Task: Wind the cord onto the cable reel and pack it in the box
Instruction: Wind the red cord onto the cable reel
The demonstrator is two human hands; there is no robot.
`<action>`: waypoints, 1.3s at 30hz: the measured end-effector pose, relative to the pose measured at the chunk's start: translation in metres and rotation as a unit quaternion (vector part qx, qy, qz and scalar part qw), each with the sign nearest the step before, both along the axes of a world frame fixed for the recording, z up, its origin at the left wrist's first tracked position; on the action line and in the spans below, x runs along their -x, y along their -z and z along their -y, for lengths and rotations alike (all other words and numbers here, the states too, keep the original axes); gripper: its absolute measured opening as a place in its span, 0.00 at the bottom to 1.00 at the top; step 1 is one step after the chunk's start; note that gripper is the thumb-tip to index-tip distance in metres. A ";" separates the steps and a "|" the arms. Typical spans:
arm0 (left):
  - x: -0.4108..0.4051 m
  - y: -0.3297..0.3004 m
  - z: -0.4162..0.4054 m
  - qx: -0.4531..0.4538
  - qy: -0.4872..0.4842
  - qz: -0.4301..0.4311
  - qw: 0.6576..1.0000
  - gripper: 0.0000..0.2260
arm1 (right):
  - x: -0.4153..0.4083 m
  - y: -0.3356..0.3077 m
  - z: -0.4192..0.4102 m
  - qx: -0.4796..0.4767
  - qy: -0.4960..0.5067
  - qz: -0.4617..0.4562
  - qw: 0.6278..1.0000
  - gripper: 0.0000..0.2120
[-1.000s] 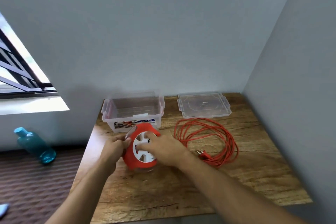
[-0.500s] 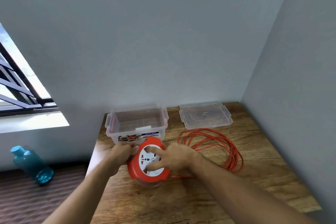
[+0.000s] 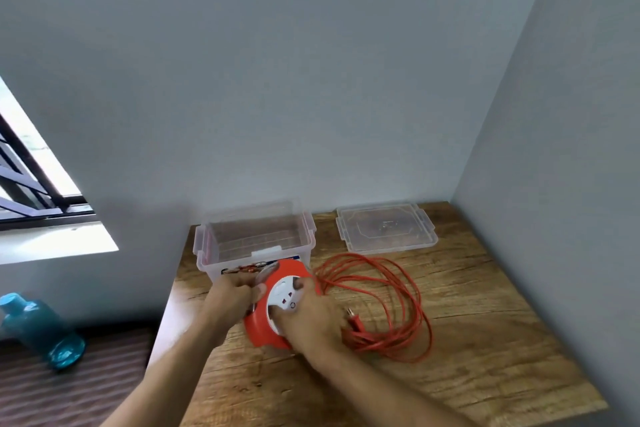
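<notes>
An orange cable reel (image 3: pixel 263 326) with a white socket face (image 3: pixel 285 295) rests on the wooden table (image 3: pixel 485 340), just in front of the clear plastic box (image 3: pixel 254 243). My left hand (image 3: pixel 235 295) grips the reel's left edge. My right hand (image 3: pixel 311 319) lies on the white face with fingers pressed on it. The orange cord (image 3: pixel 391 302) lies in loose loops to the right, its plug (image 3: pixel 355 319) beside my right hand. The box is open and holds nothing visible.
The clear box lid (image 3: pixel 386 230) lies flat at the back right of the table. Grey walls close in behind and on the right. A teal bottle (image 3: pixel 41 329) stands on the floor at the left, below a window.
My right hand has shifted around the white face as the reel turned. The plug end now lies closer to the reel. The camera view has tilted.
</notes>
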State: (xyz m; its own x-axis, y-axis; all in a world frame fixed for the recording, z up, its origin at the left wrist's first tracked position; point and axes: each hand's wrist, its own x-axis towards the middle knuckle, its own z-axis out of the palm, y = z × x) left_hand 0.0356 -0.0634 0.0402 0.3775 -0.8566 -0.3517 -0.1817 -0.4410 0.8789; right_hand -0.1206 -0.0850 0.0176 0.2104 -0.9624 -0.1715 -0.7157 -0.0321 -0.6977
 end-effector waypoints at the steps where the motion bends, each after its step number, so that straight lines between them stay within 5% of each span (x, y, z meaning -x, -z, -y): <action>1: -0.001 0.001 -0.003 0.001 -0.005 0.004 1.000 0.10 | -0.003 0.002 -0.003 -0.062 0.034 0.068 0.995 0.31; 3: -0.007 0.003 -0.006 -0.002 -0.029 -0.006 1.000 0.07 | 0.003 -0.007 -0.002 -0.133 0.019 0.120 0.984 0.24; 5: -0.015 0.004 -0.009 -0.010 -0.038 -0.024 0.999 0.06 | 0.019 -0.018 0.006 0.019 -0.099 0.002 0.995 0.15; 8: -0.020 0.001 -0.012 -0.022 -0.016 -0.027 0.999 0.07 | 0.043 -0.025 0.020 0.273 -0.366 -0.152 0.877 0.21; 10: -0.021 -0.003 -0.011 -0.031 0.007 -0.027 0.999 0.06 | 0.051 -0.029 0.025 0.289 -0.477 -0.215 0.801 0.25; 13: -0.022 -0.013 -0.005 -0.029 0.026 -0.019 0.999 0.06 | 0.053 -0.031 0.031 0.324 -0.506 -0.274 0.751 0.28; 23: -0.006 -0.035 0.001 0.017 0.057 0.002 0.998 0.06 | 0.038 -0.032 0.023 0.312 -0.389 -0.262 0.826 0.29; 26: 0.003 -0.034 -0.002 0.045 0.051 0.012 0.998 0.08 | 0.037 -0.025 0.017 0.245 -0.235 -0.167 0.926 0.32; 29: 0.016 -0.032 -0.008 0.081 0.038 0.018 0.996 0.09 | 0.020 -0.021 0.001 0.034 -0.003 0.029 0.999 0.32; 34: 0.034 -0.033 -0.013 0.159 0.063 0.160 0.972 0.07 | 0.007 -0.028 0.000 -0.242 0.155 0.337 0.897 0.25; 36: 0.032 -0.033 -0.013 0.155 0.039 0.154 0.975 0.10 | 0.012 -0.032 0.001 -0.229 0.111 0.320 0.913 0.25; 39: 0.025 -0.031 -0.014 0.118 -0.023 0.042 0.992 0.07 | 0.030 -0.039 0.013 0.008 -0.018 0.055 0.998 0.20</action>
